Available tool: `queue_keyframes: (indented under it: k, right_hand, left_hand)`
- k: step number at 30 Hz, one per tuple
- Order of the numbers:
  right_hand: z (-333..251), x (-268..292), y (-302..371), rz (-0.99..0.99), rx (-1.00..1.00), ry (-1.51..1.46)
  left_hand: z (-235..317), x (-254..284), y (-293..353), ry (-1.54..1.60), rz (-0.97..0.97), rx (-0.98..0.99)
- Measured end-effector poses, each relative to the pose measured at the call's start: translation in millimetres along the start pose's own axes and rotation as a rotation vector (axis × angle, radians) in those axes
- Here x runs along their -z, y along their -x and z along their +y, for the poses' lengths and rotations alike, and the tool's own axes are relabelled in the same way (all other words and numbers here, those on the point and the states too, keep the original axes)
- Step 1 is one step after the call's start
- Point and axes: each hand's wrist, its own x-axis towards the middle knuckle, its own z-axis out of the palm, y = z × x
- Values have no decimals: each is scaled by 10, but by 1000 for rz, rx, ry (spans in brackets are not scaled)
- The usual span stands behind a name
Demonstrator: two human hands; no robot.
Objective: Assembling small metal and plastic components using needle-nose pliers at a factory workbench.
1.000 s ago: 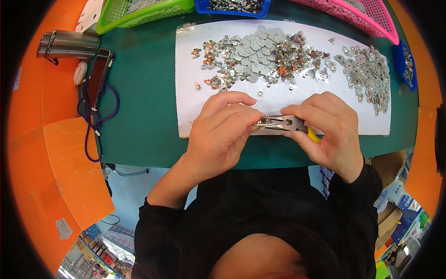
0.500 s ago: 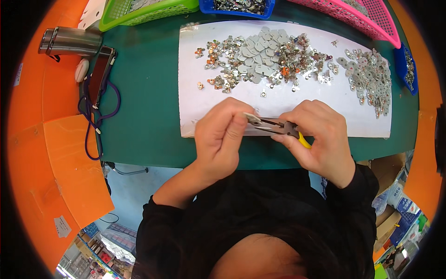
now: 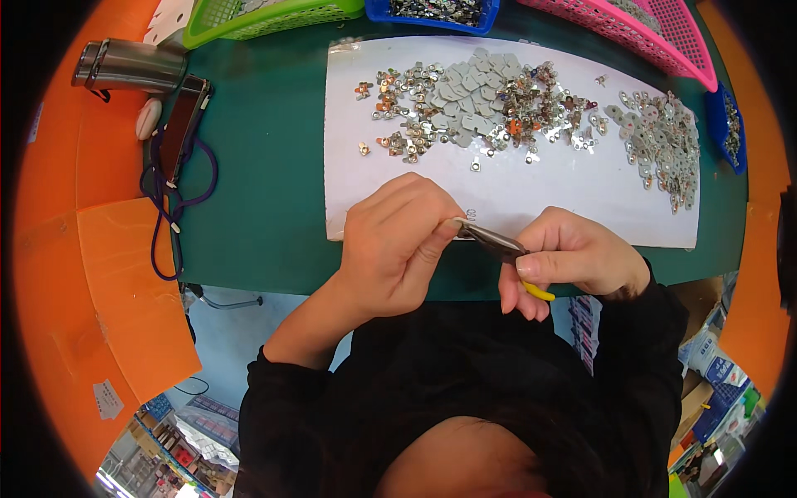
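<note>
My right hand [image 3: 573, 257] is closed on a pair of long-nosed pliers [image 3: 495, 241] with yellow handles. The plier jaws point left and meet my left hand [image 3: 398, 245], which is closed in a pinch. Between its thumb and finger shows the edge of a small pale flat piece [image 3: 459, 221], mostly hidden by the fingers. Beyond my hands lies a white board [image 3: 365, 187]. On it are a pile of grey flat plates [image 3: 473, 95], small metal terminals [image 3: 535, 108] around them, and a heap of assembled-looking grey and metal pieces [image 3: 664, 141] at the right.
Along the far edge stand a green basket [image 3: 274, 23], a blue bin [image 3: 432, 18] of small metal parts and a pink basket [image 3: 656, 46]. Another blue bin [image 3: 724, 129] sits at the right. A steel flask [image 3: 137, 66] and a phone with a purple cord [image 3: 183, 129] lie left.
The pliers have tilted, their jaws now closed together at the pale piece. My right hand has turned and shifted lower, its fingers curled differently around the handles.
</note>
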Motion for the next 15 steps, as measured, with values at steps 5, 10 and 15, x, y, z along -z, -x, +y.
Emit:
queue_keyframes:
  k: [5, 10, 15]
  right_hand:
    - [20, 29, -4, -7, 10, 26]
    - [76, 36, -44, -29, 23, 2]
    - [64, -105, -7, 65, 54, 163]
  left_hand:
    - [-23, 12, -8, -68, -23, -67]
    - [-42, 2, 27, -140, 21, -129]
    - [152, -18, 73, -114, 12, 12]
